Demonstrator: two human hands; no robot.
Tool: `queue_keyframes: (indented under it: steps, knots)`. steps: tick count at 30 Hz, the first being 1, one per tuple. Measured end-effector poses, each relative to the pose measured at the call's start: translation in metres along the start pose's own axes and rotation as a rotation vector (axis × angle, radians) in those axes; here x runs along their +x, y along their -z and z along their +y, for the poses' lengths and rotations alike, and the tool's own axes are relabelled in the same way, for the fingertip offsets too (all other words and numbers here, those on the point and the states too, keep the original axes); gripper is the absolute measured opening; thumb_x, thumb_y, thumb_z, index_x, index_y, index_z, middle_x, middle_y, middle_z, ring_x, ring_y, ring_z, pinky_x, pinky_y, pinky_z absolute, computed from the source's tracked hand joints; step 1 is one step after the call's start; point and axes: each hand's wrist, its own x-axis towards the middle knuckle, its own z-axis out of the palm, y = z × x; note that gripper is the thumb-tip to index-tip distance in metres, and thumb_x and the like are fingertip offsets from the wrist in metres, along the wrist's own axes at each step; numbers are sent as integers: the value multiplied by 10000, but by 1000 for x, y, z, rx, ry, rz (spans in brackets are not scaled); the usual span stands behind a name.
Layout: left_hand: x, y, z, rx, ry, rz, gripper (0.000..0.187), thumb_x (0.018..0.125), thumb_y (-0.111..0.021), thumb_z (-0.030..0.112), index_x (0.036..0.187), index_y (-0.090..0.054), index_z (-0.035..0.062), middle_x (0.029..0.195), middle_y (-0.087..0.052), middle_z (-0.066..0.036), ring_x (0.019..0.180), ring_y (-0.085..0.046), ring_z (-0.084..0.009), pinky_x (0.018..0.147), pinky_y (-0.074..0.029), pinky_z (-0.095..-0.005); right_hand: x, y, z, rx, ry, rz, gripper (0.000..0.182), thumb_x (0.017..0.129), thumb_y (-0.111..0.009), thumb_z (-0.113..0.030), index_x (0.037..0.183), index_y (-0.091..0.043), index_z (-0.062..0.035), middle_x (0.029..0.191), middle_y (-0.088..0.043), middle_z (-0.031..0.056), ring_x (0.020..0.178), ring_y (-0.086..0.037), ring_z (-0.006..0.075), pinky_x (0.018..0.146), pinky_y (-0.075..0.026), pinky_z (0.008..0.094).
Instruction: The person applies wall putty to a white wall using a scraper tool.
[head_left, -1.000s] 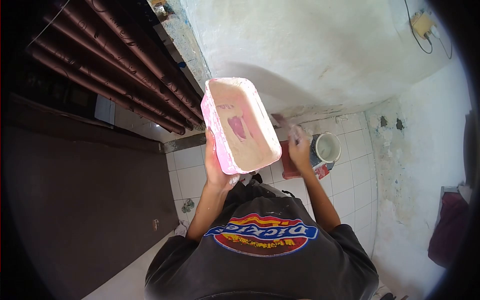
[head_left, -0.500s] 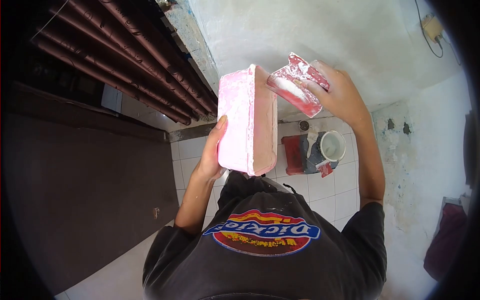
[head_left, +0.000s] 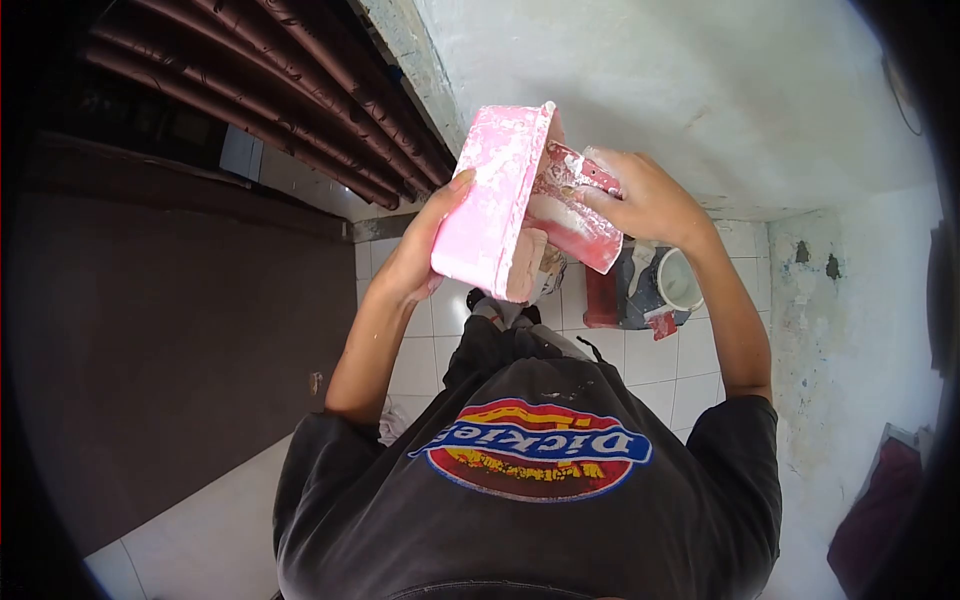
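My left hand (head_left: 428,232) is closed round the side and base of a pink plastic tub (head_left: 492,195), which is smeared with white and tipped on its side, its mouth facing right. Pale, creamy paste (head_left: 526,262) shows inside the lower end. In my right hand (head_left: 640,195) is a red plastic scraper (head_left: 585,228), its wide blade streaked with white paste. The fingers grip its upper part, and the blade's left edge lies at the tub's opening. Whether it touches the paste is hidden by the rim.
On the tiled floor (head_left: 652,372), a red and grey item (head_left: 602,298) bears a white bucket (head_left: 681,280) and a white-smeared tool (head_left: 637,268). A patchy wall (head_left: 760,100) stands ahead. Brown curtains (head_left: 300,90) hang at upper left, above a dark panel (head_left: 190,370).
My right hand has brought the scraper down and left to the tub's mouth. The tub has risen slightly and now leans, its top to the right.
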Motion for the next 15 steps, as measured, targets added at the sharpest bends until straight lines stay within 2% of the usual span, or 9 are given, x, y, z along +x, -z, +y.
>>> queue_keyframes:
  steps: [3,4,6,7,9,10,12,13,15]
  knots:
    - [8,14,-11,-71,32,-8,589,940,-498,422,1367,-419,25,1272,-551,-140,1130,-570,-197,946,-468,-340,0,-18,15,108,44,-96,342,839,-658,-175,1072,-572,60,932,-649,252,837,-629,364,784,-486,391]
    - [11,15,-15,-74,21,68,580,940,-499,419,1368,-417,36,1269,-551,-137,1116,-578,-202,943,-474,-349,-2,-27,16,117,44,-100,342,839,-658,-175,1072,-572,60,932,-649,252,837,-629,364,784,-486,391]
    - [18,26,-21,-60,39,71,574,937,-507,417,1360,-428,37,1262,-556,-134,1108,-582,-205,935,-479,-350,-8,-46,16,277,101,-165,304,857,-656,-157,1071,-584,47,941,-673,190,836,-648,263,773,-491,355]
    - [20,31,-26,-48,51,68,568,934,-515,415,1352,-438,38,1255,-561,-131,1100,-585,-207,927,-483,-350,-9,-53,21,281,101,-168,304,857,-656,-157,1071,-584,47,941,-673,190,836,-648,263,773,-491,355]
    - [23,41,-37,-36,64,97,603,923,-514,463,1355,-444,48,1239,-572,-122,1100,-580,-193,915,-481,-339,-10,-64,32,511,-1,-265,267,894,-633,-147,1090,-594,30,967,-680,95,852,-636,151,756,-495,313]
    - [24,43,-39,-21,79,123,638,912,-513,510,1358,-450,58,1224,-583,-113,1100,-575,-179,902,-480,-328,-12,-71,37,513,3,-261,267,894,-633,-147,1090,-594,30,967,-680,95,852,-636,151,756,-495,313]
    - [23,37,-38,-44,69,125,644,911,-514,513,1364,-444,60,1246,-573,-118,1120,-567,-184,913,-477,-333,-16,-81,47,785,-122,-318,240,909,-619,-118,1104,-596,21,994,-659,29,872,-609,77,763,-498,274]
    - [20,35,-39,-77,61,129,650,911,-514,516,1370,-437,63,1268,-563,-122,1139,-559,-190,923,-475,-339,-20,-89,53,781,-116,-310,240,909,-619,-118,1104,-596,21,994,-659,29,872,-609,77,763,-498,274]
    - [20,44,-47,-63,44,124,670,909,-515,527,1378,-423,58,1308,-541,-121,1155,-553,-197,950,-462,-355,-24,-103,63,1170,-275,-331,275,898,-636,-124,1119,-587,33,1014,-660,47,884,-616,88,785,-503,260]
